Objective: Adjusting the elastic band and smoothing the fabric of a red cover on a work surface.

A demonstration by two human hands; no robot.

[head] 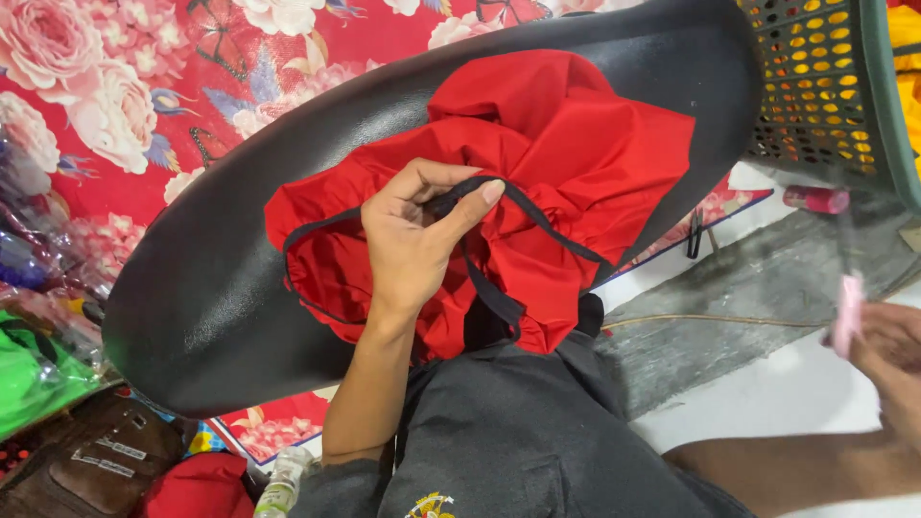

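Red cloth (566, 144) with black edging is seen bunched on a black curved board (211, 288), which lies tilted across the lap. A black strap (537, 225) sewn to the cloth is pinched between the thumb and fingers of the left hand (413, 240); the hand is closed on it, resting on the middle of the cloth. A loop of the strap is seen running from the grip towards the right edge of the cloth, and another length hangs down towards the dark shirt (508, 441).

A pink slim tool (848, 312) is held in the right hand (887, 360) at the right edge of the view, well apart from the cloth. The hand appears closed on it, though motion blur hides the fingers, and what kind of tool it is cannot be told.

A green perforated basket (835, 86) is noted at the upper right, beside the end of the board. A pink tube (815, 199) lies just below the basket. A red floral sheet (125, 86) covers the ground behind the board. A brown bag (86, 460) and green plastic (29, 379) are seen at the lower left.
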